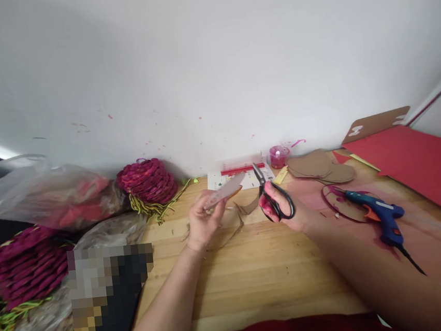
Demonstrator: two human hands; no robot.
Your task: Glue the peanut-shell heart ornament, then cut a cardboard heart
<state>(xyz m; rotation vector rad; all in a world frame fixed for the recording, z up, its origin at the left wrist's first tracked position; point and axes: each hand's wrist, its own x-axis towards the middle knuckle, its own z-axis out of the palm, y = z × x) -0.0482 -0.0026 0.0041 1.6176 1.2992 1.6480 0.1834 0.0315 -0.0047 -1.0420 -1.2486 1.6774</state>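
Observation:
Near the middle of the wooden table (255,282), my left hand (205,216) is closed on a thin pale flat piece (228,188), tilted up above the tabletop. To its right, my right hand (279,204) holds black-handled scissors (260,174) with fingers through the loops. The blades point up and away, a little right of the pale piece and apart from it. Pink stains mark the right fingertips. Brown cardboard scraps (248,207) lie on the table beneath and between my hands.
On the right lie a blue glue gun (383,215), cardboard shapes (310,165) and red sheets (411,160). A pink cup (279,156) stands by the wall. Purple woven bundles (147,182), plastic bags (67,196) and a dark, partly pixelated object (126,294) are on the left.

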